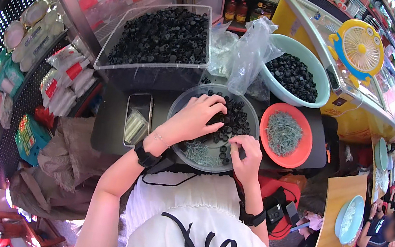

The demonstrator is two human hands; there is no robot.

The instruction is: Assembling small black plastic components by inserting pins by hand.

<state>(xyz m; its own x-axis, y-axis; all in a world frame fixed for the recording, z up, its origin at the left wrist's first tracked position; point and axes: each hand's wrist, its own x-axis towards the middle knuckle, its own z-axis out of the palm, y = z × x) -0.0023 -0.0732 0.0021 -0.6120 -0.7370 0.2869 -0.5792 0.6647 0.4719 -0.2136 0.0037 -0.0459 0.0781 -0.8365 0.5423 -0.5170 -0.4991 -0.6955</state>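
Note:
A clear round tray (175,106) sits on the dark table in front of me, holding small black plastic caps (236,122) and a heap of thin silvery screws or nails (199,154). My left hand (198,116) reaches over the tray from the left, its fingertips at the caps. Its thumb and forefinger are apart, with nothing visible between them. Over the tray's right side, my right hand (247,156) is closed in a pinch. Whatever its fingertips hold is too small to make out. A few loose caps (224,155) lie just left of it.
Behind the tray stand a large clear bin (151,66) of black parts, a crumpled plastic bag (250,55) and a mint basin (279,88). An orange-red bowl (282,160) of silvery fasteners is at right, a phone (138,121) at left. Other people sit far right.

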